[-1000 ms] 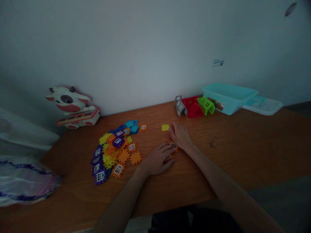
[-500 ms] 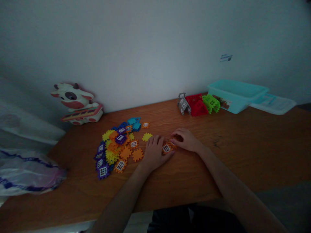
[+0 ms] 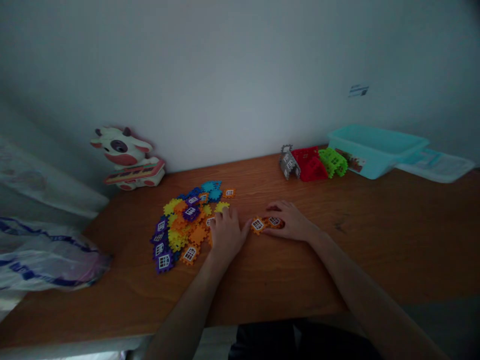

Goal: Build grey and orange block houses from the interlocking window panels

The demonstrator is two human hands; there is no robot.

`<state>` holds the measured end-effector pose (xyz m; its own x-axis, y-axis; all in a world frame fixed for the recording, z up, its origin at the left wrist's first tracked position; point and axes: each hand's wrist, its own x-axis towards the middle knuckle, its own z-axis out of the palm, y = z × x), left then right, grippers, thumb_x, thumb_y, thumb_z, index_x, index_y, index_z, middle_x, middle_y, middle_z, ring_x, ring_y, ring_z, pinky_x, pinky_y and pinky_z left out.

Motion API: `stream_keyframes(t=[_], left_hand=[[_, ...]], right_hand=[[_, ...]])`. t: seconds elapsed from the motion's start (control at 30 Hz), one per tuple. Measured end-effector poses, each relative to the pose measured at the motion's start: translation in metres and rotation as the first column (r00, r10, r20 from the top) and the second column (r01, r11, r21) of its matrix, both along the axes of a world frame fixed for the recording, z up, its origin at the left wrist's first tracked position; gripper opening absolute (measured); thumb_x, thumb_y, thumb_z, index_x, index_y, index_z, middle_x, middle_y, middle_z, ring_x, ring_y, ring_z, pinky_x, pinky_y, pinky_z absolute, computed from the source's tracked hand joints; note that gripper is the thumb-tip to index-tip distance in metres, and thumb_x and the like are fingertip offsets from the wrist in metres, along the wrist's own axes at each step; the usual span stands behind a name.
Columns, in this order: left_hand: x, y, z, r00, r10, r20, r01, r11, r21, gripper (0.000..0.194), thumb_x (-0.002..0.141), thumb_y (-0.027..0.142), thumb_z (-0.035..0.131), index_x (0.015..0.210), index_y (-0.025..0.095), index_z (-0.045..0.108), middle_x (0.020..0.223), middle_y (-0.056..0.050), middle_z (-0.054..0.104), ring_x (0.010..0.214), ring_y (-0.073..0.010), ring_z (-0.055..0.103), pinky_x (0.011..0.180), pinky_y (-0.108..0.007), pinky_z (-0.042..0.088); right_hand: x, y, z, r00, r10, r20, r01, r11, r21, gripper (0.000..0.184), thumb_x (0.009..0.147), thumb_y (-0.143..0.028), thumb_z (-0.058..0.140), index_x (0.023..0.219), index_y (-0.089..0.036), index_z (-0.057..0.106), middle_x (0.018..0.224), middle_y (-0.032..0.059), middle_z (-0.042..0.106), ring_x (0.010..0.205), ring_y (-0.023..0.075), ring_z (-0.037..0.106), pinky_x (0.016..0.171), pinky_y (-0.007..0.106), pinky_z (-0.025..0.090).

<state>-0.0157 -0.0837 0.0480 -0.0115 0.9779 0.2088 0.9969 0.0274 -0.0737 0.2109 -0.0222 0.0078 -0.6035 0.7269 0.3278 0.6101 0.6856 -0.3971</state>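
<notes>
Two orange window tiles with toothed edges lie side by side on the table, seemingly joined. My right hand curls its thumb and fingers around the right one of the pair. To their left, my left hand is open, thumb spread toward the pair and fingers over the right edge of a tile pile. It partly covers an orange window tile and touches or nearly touches a yellow tile. Yellow, orange, blue and purple tiles make up the pile, several with white window inserts.
A cow toy with a keyboard stands back left, a plastic bag at the left edge. Against the wall are grey, red and green assembled tiles, a turquoise bin and its lid.
My left hand has moved left, away from the orange pair to the pile's edge. My right hand stays at the pair, more of which now shows. The view has shifted slightly.
</notes>
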Motion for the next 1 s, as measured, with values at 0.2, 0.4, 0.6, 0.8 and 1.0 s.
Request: stream_keyframes(t=[0.2,0.4,0.6,0.8,1.0], left_hand=[[0.005,-0.014,-0.012,0.980,0.179,-0.085,-0.192,0.965,-0.176,0.084,0.092,0.075,0.038,0.151,0.015,0.048,0.156,-0.028,0.040,0.134,-0.0532,0.043,0.090,-0.069,0.050],[0.011,-0.015,-0.004,1.000,0.026,-0.014,-0.029,0.964,-0.264,0.069,0.098,0.063,0.044,0.147,0.015,0.051,0.152,-0.024,0.048,0.136,-0.0468,0.046,0.101,-0.060,0.049],[0.010,-0.017,-0.005,0.897,-0.393,0.203,0.424,0.895,-0.138,0.049,0.099,0.041,0.053,0.138,0.013,0.053,0.145,-0.019,0.053,0.135,-0.0357,0.049,0.106,-0.046,0.050],[0.022,-0.024,-0.013,0.868,-0.450,0.208,0.472,0.878,-0.072,0.068,0.096,0.054,0.054,0.153,0.021,0.039,0.163,-0.018,0.034,0.147,-0.0396,0.036,0.116,-0.061,0.035],[0.003,-0.011,-0.007,0.976,0.158,0.151,-0.122,0.967,-0.224,0.116,0.066,0.090,0.060,0.158,0.022,0.036,0.166,-0.026,0.020,0.145,-0.0609,0.023,0.102,-0.085,0.028]], right_hand=[[0.002,0.004,-0.004,0.997,-0.033,-0.074,0.032,0.999,-0.022,0.040,0.085,-0.057,0.072,0.114,-0.029,0.075,0.122,0.0089,0.067,0.114,0.0299,0.062,0.100,0.050,0.049],[0.003,0.006,-0.003,0.994,-0.036,-0.102,0.033,0.999,-0.035,0.031,0.090,-0.049,0.068,0.108,-0.026,0.077,0.116,0.0104,0.068,0.110,0.0292,0.064,0.099,0.047,0.051],[0.002,0.003,-0.001,1.000,-0.004,-0.020,0.004,1.000,0.001,0.042,0.088,-0.050,0.069,0.125,-0.028,0.071,0.124,0.0119,0.067,0.116,0.0329,0.062,0.102,0.052,0.049],[0.005,0.011,-0.009,1.000,0.002,-0.021,-0.001,0.999,0.048,0.031,0.093,-0.042,0.059,0.116,-0.029,0.074,0.120,0.0107,0.068,0.112,0.0314,0.064,0.100,0.054,0.051],[0.004,0.015,-0.008,0.997,-0.048,-0.052,0.050,0.998,0.030,0.032,0.097,-0.047,0.054,0.106,-0.025,0.075,0.111,0.0116,0.069,0.106,0.0311,0.066,0.097,0.051,0.053]])
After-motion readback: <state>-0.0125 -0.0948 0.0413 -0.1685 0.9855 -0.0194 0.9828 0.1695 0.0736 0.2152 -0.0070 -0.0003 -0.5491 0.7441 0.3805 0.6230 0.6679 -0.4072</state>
